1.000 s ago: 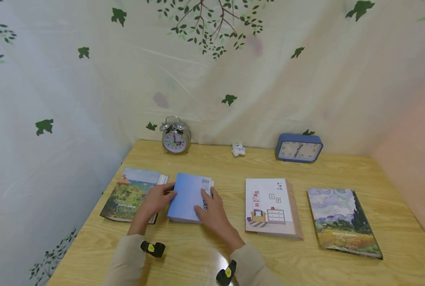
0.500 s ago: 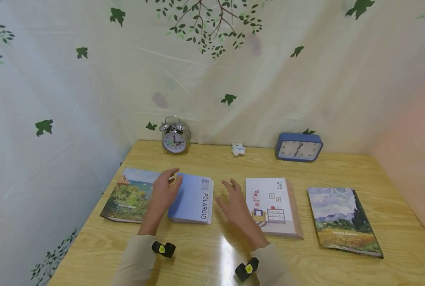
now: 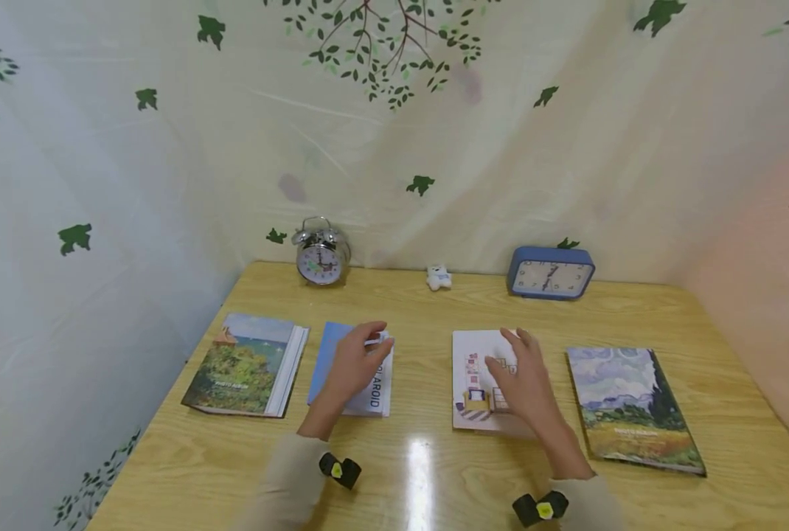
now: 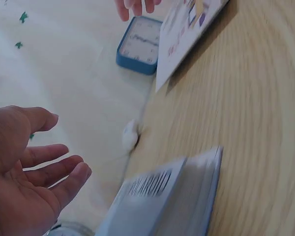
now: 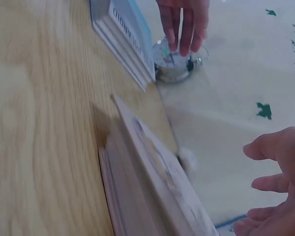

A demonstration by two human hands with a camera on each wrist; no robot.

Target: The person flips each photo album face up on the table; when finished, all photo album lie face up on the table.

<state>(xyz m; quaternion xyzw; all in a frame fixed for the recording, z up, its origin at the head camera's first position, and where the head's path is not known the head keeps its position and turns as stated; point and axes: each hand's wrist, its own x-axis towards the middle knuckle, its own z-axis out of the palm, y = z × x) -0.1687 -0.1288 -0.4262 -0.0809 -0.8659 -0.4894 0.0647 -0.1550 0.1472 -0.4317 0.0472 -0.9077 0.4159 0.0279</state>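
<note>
My left hand (image 3: 355,367) hovers over the blue photo album (image 3: 327,352) marked POLAROID, its fingers loosely bent around nothing. In the left wrist view a gap shows between that hand (image 4: 34,167) and the album (image 4: 142,201). Above the white album (image 3: 464,361) with a printed armchair and drawers is my right hand (image 3: 523,376), fingers spread and holding nothing. The right wrist view has this hand (image 5: 280,182) apart from the white album (image 5: 162,172). Part of each cover is hidden behind the hand over it.
A landscape-painting album (image 3: 242,365) lies at the left, another (image 3: 633,409) at the right. Along the back edge stand a silver twin-bell alarm clock (image 3: 321,258), a small white bear figure (image 3: 439,277) and a blue clock (image 3: 551,273). Behind the wooden table (image 3: 408,472) hangs a leaf-patterned cloth.
Both hands have let go of the blue album and moved right. The left now hovers over that album, the right over the white one. The albums have stayed in place.
</note>
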